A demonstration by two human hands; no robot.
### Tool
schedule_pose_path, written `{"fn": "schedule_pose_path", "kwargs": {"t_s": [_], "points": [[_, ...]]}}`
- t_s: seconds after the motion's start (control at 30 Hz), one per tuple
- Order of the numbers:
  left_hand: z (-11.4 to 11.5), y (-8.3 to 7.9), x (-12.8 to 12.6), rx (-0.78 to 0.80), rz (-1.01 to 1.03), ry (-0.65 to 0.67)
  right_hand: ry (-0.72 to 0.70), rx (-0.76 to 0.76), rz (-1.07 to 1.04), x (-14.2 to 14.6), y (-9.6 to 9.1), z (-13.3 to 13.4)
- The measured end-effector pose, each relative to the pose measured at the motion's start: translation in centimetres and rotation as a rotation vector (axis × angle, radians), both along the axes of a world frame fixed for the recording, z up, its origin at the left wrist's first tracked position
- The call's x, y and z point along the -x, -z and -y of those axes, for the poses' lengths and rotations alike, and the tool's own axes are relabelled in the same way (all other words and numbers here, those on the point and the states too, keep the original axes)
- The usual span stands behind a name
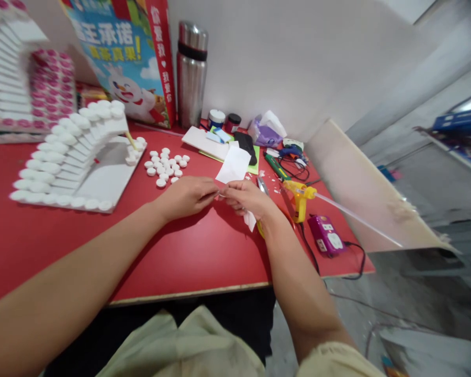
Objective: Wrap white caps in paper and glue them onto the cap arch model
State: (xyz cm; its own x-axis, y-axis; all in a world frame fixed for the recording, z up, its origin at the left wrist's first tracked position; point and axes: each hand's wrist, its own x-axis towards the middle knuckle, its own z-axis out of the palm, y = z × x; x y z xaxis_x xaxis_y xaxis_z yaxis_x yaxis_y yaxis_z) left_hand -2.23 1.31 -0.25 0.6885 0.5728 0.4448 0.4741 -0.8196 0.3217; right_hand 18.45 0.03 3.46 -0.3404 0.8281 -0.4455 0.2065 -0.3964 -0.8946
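Observation:
My left hand (188, 196) and my right hand (248, 198) meet over the red table (102, 246), fingers pinched together. Between them they hold a white sheet of paper or foam (234, 165) that stands up behind the fingers; a white scrap (250, 220) shows under my right hand. A pile of white bottle caps (165, 166) lies just beyond my left hand. A yellow glue gun (300, 198) with a long clear glue stick (357, 220) lies right of my right hand. Scissors (262, 184) peek out behind my right hand.
A white stepped model edged with caps (74, 157) stands at the left. Behind are a steel flask (191, 73), a printed carton (125, 57), small jars (223, 120), foam sheets (204, 142) and a purple device with cable (325, 235). The table edge runs near my lap.

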Motion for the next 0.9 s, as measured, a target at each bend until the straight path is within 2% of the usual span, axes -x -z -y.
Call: {"fn": "schedule_pose_path", "kwargs": {"t_s": [0.17,0.27,0.33,0.5,0.57,0.63,0.9], "points": [[0.7,-0.3,-1.0,-0.196,-0.088,-0.129,0.051,-0.030,-0.053,0.4,0.1,-0.1],[1.2,-0.5,-1.7,-0.119,-0.045,-0.176,0.098,-0.097,-0.053,0.5,0.5,-0.1],[1.3,-0.8,-1.8,0.117,0.077,-0.162,0.094,-0.186,-0.006,0.4,0.8,-0.2],[1.1,-1.8,-1.5,1.134,0.491,-0.102,-0.014,-0.643,0.275,-0.1,0.9,-0.2],[1.0,-2.0,-1.5,1.334,0.558,-0.081,-0.068,-0.724,0.308,-0.2,0.7,-0.1],[0.9,-1.9,-1.5,1.368,0.560,-0.095,-0.107,-0.755,0.304,-0.4,0.7,0.0],[1.2,-1.9,-1.7,1.248,0.478,-0.096,-0.157,-0.803,0.383,-0.5,1.1,-0.1]]}}
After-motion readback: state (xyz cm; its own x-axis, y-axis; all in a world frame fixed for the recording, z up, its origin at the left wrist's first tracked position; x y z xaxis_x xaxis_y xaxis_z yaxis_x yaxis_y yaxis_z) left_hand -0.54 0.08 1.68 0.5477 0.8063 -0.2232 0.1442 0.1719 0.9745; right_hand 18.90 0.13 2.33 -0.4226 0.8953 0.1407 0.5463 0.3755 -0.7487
